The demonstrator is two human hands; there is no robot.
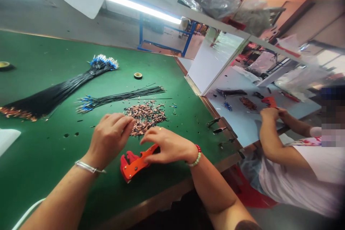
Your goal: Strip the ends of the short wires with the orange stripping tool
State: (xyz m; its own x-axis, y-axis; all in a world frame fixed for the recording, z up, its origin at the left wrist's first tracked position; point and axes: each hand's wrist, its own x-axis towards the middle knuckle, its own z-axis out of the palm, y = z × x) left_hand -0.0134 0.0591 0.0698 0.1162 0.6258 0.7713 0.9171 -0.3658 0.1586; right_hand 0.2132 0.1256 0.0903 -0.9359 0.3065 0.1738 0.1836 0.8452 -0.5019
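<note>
Here, the left hand (pixel 110 138) curls at the near edge of a heap of copper-tipped wire offcuts (pixel 145 118) (whether it pinches any cannot be told). The right hand (pixel 167 143) lies spread over an orange wire stripper (pixel 134 161), apparently keeping it within reach. A thin bundle of black wires (pixel 121 97) and a thicker bundle (pixel 54 93) lie farther left, well apart, leaving open green tabletop (pixel 45 165) near left; the stripper sits close to the right edge.
</note>
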